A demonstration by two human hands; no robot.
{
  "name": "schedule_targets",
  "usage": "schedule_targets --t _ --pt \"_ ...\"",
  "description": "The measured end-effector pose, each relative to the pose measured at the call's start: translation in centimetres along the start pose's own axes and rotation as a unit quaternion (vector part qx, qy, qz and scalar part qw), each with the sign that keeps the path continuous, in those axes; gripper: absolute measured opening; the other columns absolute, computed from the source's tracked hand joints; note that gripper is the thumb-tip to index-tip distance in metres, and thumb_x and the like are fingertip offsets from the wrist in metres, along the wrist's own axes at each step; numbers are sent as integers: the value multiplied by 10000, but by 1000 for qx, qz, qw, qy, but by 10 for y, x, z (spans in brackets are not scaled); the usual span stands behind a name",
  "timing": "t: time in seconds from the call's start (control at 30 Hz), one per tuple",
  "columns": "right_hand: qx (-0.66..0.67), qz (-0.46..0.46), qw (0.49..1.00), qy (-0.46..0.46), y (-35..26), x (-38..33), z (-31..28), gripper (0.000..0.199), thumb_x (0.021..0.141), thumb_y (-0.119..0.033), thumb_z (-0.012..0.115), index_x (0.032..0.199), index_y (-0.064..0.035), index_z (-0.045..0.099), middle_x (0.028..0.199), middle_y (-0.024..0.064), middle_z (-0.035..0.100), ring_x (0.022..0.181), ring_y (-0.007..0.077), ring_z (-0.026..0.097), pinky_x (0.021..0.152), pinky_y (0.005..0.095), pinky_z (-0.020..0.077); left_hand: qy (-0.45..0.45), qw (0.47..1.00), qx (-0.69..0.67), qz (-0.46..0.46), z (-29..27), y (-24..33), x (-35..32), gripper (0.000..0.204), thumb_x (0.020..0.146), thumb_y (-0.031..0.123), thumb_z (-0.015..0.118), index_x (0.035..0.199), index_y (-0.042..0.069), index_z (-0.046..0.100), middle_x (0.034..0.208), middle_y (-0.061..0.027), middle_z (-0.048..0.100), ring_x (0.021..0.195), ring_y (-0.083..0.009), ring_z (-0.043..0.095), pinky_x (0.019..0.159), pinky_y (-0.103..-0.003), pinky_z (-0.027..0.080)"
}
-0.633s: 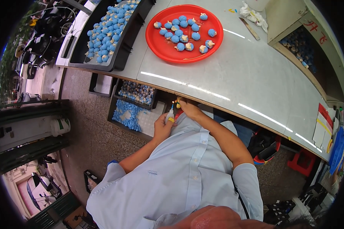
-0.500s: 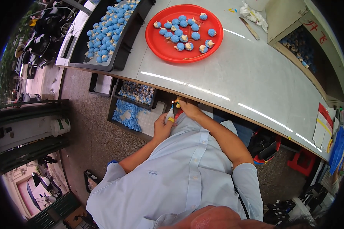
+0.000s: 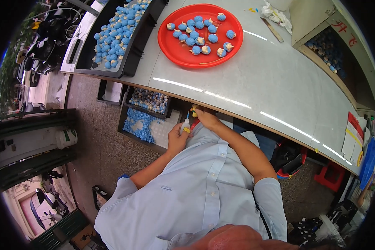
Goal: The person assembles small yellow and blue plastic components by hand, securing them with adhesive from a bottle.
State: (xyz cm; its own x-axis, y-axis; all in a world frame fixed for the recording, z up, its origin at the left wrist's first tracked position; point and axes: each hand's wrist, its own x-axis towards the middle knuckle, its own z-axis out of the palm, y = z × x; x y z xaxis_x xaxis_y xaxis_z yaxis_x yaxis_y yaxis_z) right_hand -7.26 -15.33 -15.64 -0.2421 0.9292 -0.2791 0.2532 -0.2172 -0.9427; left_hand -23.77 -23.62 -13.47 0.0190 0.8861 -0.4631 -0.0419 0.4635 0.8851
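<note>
My left hand (image 3: 176, 138) is closed around a small white squeeze bottle (image 3: 186, 124), whose thin blue nozzle points up and away from me. A yellow cover sits on one of its fingers. Just right of the nozzle, my right hand (image 3: 207, 119) has its fingers pressed together, also with yellow covers on the fingertips. Whatever it pinches is too small to make out. Both hands are low, at the table's front edge. Left of them a drawer (image 3: 159, 148) holds small blue pieces (image 3: 141, 128) and a black tray of blue-and-cream pieces (image 3: 149, 101).
On the grey table (image 3: 275, 87) stands a red round tray (image 3: 177, 56) with several blue ribbed balls with cream tops. A black tray (image 3: 131, 66) full of similar balls is at the left. A flat metal strip (image 3: 272, 30) lies near a cabinet (image 3: 312, 21) at the right.
The tiny orange spot at the nozzle's tip no longer shows. Both hands stay almost where they were.
</note>
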Motion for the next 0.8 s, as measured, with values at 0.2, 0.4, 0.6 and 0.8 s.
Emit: schedule_targets --t 0.2,0.4,0.6,0.8 --pt "62 121 986 92 48 18 6 363 999 -360 405 945 -54 592 717 52 562 609 117 503 555 279 419 10 1000 -1 -13 1 4 0 257 934 63 535 1152 -73 523 955 -122 646 817 -151 647 735 -287 565" --pt "143 57 981 114 44 18 9 340 988 -357 436 897 -60 571 714 51 568 582 138 515 556 293 424 10 1000 8 -25 2 7 0 259 936 76 534 1146 -76 526 947 -128 647 799 -153 648 728 -286 562" --pt "-12 38 991 126 -3 5 2 183 902 -206 547 875 -43 624 812 106 630 749 226 602 720 375 479 29 999 22 -23 1 7 0 278 934 124 516 1146 -52 543 880 -121 673 700 -135 646 628 -240 505" --pt "4 45 988 146 27 11 1 362 979 -315 428 775 -58 581 632 29 516 609 137 508 581 305 415 37 993 8 -114 -4 13 9 287 919 127 485 1124 -65 545 875 -131 675 674 -158 664 592 -226 508"
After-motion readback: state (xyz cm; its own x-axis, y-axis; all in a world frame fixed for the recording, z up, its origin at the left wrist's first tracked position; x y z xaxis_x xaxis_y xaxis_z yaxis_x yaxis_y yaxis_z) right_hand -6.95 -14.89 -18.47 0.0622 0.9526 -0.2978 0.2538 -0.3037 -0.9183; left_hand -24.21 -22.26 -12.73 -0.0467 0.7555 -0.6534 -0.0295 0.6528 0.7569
